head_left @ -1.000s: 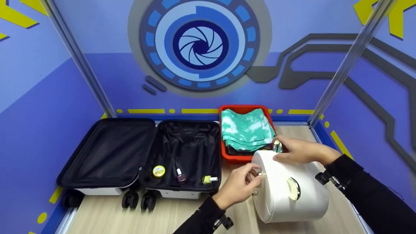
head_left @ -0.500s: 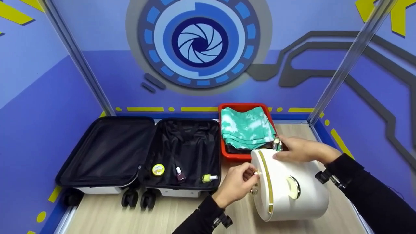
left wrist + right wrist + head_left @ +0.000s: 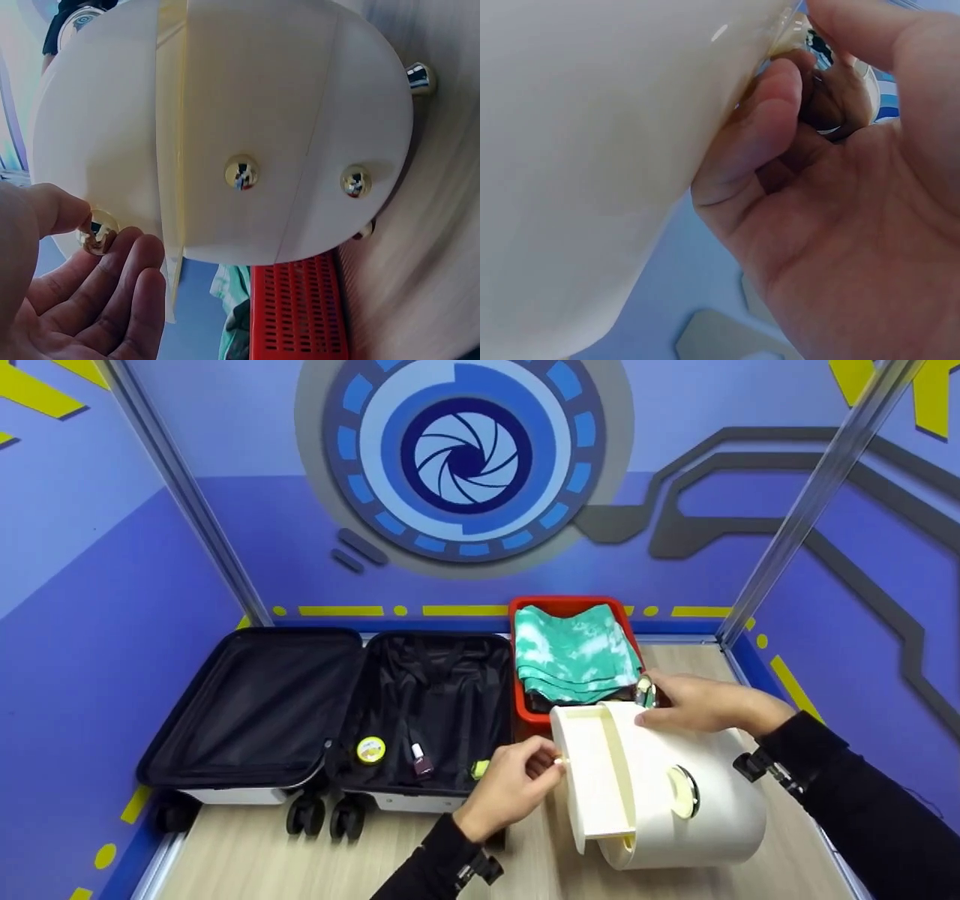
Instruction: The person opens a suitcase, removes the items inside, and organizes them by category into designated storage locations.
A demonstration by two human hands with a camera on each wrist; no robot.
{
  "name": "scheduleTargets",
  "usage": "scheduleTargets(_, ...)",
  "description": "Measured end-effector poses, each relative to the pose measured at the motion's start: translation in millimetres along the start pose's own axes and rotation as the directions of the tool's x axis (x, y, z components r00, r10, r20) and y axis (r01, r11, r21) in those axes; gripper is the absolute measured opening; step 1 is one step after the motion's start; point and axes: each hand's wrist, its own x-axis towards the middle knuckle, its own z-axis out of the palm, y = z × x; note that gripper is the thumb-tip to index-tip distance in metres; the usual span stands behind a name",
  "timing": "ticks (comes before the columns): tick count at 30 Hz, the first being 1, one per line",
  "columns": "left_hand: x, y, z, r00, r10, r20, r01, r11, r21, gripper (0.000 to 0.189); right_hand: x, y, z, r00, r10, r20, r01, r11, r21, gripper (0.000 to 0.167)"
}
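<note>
My left hand [image 3: 511, 786] pinches a small gold knob [image 3: 99, 229] between thumb and fingers, at the front of a drawer [image 3: 598, 780] standing partly out of a rounded white storage box [image 3: 697, 817]. The part of the drawer that shows has a bare cream floor. My right hand [image 3: 701, 703] grips a shiny metal fitting [image 3: 646, 691] at the far side of this box; its fingers curl round it in the right wrist view. Two more gold knobs, a middle knob [image 3: 241, 172] and a lower knob [image 3: 355, 181], sit on the front below the drawer.
An open black-lined suitcase [image 3: 439, 682] lies at left, holding a round yellow tin [image 3: 370, 750], a dark nail polish bottle [image 3: 421, 763] and a yellow-green bottle [image 3: 479, 769] partly behind my left hand. Behind the box, a red basket [image 3: 520, 697] holds folded green-and-white cloth [image 3: 574, 652].
My left hand has moved left, drawing the drawer out of the white box from shut to partly open. The right hand keeps its grip on the metal fitting.
</note>
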Motion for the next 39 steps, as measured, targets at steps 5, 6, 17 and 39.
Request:
scheduleTargets(5,-2.8,-3.2,-4.3,1.000,0.004,-0.005,-0.004,1.000,0.015,0.011,-0.7,1.3,-0.7,1.000,0.009,0.011,-0.009,1.000,0.011,0.081)
scheduleTargets(6,-3.2,-4.0,-4.5,1.000,0.003,-0.004,-0.003,1.000,0.017,0.011,-0.8,1.7,-0.4,1.000,0.009,0.010,-0.009,1.000,0.010,0.082)
scheduleTargets(17,-3.2,-6.1,-16.8,0.998,0.015,0.068,-0.023,0.994,0.108,0.015,-3.5,5.2,0.7,1.000,0.007,0.008,-0.007,1.000,0.013,0.082)
scheduleTargets(39,20.5,-73.6,-207.1,0.937,-0.348,-0.019,0.282,0.724,0.629,0.022,-0.4,0.3,0.0,1.000,0.005,0.010,-0.005,1.000,0.024,0.079)
